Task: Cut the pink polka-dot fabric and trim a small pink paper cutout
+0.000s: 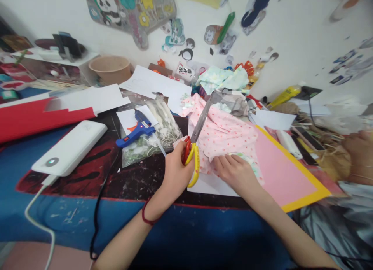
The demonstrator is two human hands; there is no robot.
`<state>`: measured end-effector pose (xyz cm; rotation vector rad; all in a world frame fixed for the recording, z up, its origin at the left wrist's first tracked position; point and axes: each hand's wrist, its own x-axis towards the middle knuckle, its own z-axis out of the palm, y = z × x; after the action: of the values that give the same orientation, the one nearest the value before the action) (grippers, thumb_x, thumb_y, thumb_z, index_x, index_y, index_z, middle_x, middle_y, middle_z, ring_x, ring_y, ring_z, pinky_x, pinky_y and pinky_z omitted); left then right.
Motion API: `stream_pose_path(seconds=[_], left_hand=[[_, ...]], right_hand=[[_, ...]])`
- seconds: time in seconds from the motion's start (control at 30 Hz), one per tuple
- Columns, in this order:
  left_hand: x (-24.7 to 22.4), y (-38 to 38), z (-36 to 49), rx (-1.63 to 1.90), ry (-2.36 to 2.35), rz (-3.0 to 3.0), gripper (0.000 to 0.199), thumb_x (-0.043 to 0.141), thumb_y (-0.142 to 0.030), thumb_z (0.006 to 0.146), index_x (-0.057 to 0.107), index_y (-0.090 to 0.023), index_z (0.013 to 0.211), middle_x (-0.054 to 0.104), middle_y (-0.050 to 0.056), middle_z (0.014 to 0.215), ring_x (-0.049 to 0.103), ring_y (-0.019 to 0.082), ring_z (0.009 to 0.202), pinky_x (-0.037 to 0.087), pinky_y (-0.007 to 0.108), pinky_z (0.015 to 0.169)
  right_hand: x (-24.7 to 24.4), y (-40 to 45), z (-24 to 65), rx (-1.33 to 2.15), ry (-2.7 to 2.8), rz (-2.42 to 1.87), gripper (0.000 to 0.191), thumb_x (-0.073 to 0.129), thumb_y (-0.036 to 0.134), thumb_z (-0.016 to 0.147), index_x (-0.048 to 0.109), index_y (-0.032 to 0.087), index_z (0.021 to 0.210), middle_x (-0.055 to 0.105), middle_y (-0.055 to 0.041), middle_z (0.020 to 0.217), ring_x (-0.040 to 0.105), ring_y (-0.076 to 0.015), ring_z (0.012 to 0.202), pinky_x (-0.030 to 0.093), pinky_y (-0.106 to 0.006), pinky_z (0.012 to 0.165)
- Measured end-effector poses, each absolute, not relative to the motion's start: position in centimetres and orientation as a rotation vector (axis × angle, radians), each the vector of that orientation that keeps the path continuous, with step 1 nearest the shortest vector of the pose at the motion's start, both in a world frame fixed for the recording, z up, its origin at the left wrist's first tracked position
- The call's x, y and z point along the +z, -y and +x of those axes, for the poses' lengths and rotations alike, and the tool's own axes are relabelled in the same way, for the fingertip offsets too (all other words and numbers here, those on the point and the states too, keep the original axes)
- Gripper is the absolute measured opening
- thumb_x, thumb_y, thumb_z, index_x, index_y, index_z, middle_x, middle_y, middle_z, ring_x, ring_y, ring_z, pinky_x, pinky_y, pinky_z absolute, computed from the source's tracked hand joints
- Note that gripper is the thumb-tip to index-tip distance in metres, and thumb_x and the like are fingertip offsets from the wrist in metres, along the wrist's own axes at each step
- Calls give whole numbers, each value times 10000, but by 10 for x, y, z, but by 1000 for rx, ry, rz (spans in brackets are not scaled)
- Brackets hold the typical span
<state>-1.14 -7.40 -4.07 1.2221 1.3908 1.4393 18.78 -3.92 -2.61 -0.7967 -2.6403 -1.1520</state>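
Pink spotted cloth (225, 134) lies over white paper (210, 186) and a yellow-edged pink sheet (284, 174), the right hand (236, 172) on its near edge with fingers curled, though whether they pinch it I cannot tell. The left hand (177, 169) grips the handles of red-and-yellow scissors (201, 124), blades pointing away, while a blue glue gun (136, 134) lies to the left

You can make out dark Chinese characters on the white packet (185, 71) toward the back, the last of them 水; the others are too blurred to read with certainty. Your blue glue gun (132, 137) bears a small white label (144, 125), and your white power bank (76, 143) a round display (52, 162), both too small to read.
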Motion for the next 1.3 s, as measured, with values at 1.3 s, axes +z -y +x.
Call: stream_pose_path(seconds=[1.3], left_hand=[[-47, 72, -11, 1330, -1345, 1352, 61, 633, -223, 814, 587, -193, 840, 574, -33, 688, 511, 121, 638, 374, 231, 587]], right_hand=[[-27, 53, 193, -800, 2644, -873, 215, 643, 337, 970, 689, 133, 920, 727, -66, 868, 678, -239, 838, 443, -358, 722]])
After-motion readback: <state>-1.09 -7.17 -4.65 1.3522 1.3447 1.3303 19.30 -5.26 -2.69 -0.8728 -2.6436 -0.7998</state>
